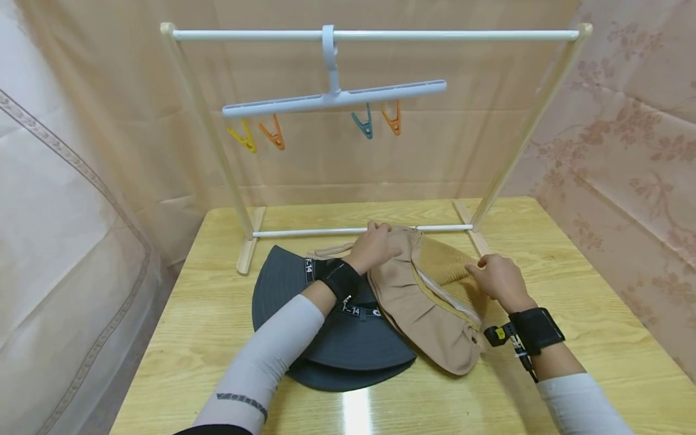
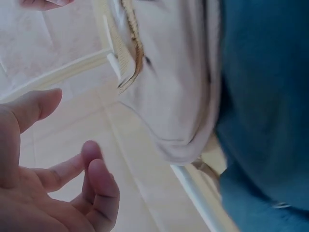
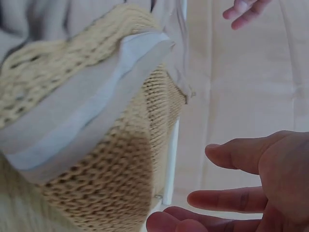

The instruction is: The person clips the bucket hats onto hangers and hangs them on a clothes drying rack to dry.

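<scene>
A beige hat [image 1: 397,272] with a fabric brim and a knitted straw-coloured crown [image 3: 116,169] lies on its side, a pale inner band showing. It overlaps a dark grey-blue wide-brimmed hat [image 1: 348,347] with lettered black ribbon. My left hand [image 1: 375,249] is over the beige hat's far left part; in the left wrist view its loosely bent fingers [image 2: 102,186] stand apart from the thumb, holding nothing. At the knitted crown's right side is my right hand [image 1: 501,283]. Its thumb and fingers [image 3: 227,199] are spread beside the crown in the right wrist view, with nothing between them.
Behind the hats stands a rack with a white top bar [image 1: 457,36] and a low bar [image 1: 304,232]. A pale blue hanger [image 1: 334,99] hangs from it, carrying yellow, orange and teal clips [image 1: 365,124]. The wooden table [image 1: 565,338] has curtains around it.
</scene>
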The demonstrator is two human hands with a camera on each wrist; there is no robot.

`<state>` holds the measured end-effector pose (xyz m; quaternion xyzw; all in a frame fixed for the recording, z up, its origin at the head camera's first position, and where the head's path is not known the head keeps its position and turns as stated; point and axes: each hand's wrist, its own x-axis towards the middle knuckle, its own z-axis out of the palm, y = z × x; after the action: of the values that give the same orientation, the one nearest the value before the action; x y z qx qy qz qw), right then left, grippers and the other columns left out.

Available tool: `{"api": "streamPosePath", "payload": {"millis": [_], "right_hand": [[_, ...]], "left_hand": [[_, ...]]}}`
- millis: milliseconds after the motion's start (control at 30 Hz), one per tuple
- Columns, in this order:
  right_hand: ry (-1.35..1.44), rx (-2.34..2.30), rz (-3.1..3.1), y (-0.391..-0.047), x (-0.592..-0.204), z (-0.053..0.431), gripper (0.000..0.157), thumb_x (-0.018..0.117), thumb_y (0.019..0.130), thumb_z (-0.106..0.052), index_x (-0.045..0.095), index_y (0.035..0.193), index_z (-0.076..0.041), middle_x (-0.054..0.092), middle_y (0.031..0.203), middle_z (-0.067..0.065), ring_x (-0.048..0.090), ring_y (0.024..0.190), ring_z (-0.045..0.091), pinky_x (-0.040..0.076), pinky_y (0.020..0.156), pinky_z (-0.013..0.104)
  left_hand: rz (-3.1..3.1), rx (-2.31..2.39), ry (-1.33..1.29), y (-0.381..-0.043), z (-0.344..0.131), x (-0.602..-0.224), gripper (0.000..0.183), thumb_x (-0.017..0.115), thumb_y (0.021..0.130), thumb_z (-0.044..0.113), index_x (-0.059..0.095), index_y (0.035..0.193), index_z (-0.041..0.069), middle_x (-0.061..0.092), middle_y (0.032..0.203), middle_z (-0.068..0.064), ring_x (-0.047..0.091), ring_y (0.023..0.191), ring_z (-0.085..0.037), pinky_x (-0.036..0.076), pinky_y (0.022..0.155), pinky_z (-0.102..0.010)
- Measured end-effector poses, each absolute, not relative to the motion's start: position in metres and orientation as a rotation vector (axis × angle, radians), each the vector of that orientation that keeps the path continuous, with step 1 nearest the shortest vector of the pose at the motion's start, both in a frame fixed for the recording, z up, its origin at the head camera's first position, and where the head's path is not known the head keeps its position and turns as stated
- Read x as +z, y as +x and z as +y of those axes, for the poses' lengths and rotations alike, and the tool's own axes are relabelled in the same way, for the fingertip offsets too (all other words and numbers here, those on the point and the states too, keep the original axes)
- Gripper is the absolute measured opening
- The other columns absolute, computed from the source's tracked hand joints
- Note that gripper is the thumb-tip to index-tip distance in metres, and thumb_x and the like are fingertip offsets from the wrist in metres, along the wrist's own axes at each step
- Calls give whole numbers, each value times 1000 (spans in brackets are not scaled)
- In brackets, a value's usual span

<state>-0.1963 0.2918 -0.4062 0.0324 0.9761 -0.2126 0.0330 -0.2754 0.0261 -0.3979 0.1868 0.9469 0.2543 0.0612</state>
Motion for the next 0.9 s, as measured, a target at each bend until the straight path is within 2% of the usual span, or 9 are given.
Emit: {"api": "streamPosePath", "payload": {"millis": [200, 367, 467, 567, 633, 733, 833, 900], "right_hand": [[106, -637, 2992, -197, -410, 294, 50, 54, 98, -32, 59, 117, 15, 66, 68, 13, 59, 47, 17, 45, 47, 30], [95, -612, 3000, -194, -413, 293, 49, 56, 97, -33, 62, 116, 12, 64, 62, 9, 56, 47, 16, 42, 46, 29], [117, -580, 3001, -192, -414, 295, 55, 57, 96, -36, 58, 118, 15, 68, 74, 20, 59, 54, 21, 43, 48, 31], [148, -543, 3017, -191, -417, 299, 58, 58, 95, -38, 59, 115, 17, 67, 92, 31, 62, 64, 28, 45, 52, 35], [166, -534, 3025, -190, -419, 301, 55, 59, 95, -39, 64, 104, 15, 67, 89, 31, 60, 65, 29, 44, 52, 35], [210, -540, 3012, -189, -422, 303, 48, 60, 94, -38, 67, 77, 6, 63, 67, 16, 54, 56, 23, 39, 48, 32], [254, -573, 2981, -186, -422, 306, 48, 60, 93, -36, 61, 59, -4, 54, 52, 3, 47, 48, 17, 33, 45, 28], [275, -595, 2960, -183, -422, 307, 49, 59, 94, -36, 60, 56, -5, 54, 50, 2, 48, 47, 16, 33, 44, 27]], "left_hand": [[2824, 739, 620, -272, 29, -402, 59, 65, 92, 36, 48, 142, 9, 47, 138, -18, 61, 101, -29, 52, 86, -37], [2861, 664, 682, -271, 34, -407, 51, 65, 93, 37, 54, 137, 14, 51, 142, -7, 55, 124, -25, 47, 100, -36], [2877, 670, 746, -270, 36, -409, 48, 67, 92, 36, 58, 134, 14, 49, 147, -3, 47, 134, -22, 41, 109, -36], [2879, 684, 781, -268, 39, -409, 50, 68, 91, 35, 58, 133, 11, 45, 150, -4, 42, 138, -23, 37, 112, -35], [2890, 670, 770, -267, 42, -409, 51, 69, 91, 36, 58, 133, 10, 46, 148, -7, 42, 137, -24, 38, 111, -36], [2910, 609, 741, -266, 46, -409, 51, 68, 91, 40, 59, 132, 11, 49, 145, -8, 43, 135, -24, 36, 113, -35], [2945, 532, 769, -266, 51, -408, 40, 68, 90, 42, 66, 118, 13, 50, 144, -6, 42, 136, -22, 33, 115, -34], [2971, 465, 811, -267, 53, -407, 32, 68, 89, 43, 69, 105, 15, 53, 143, -4, 42, 138, -20, 31, 116, -33]]}}
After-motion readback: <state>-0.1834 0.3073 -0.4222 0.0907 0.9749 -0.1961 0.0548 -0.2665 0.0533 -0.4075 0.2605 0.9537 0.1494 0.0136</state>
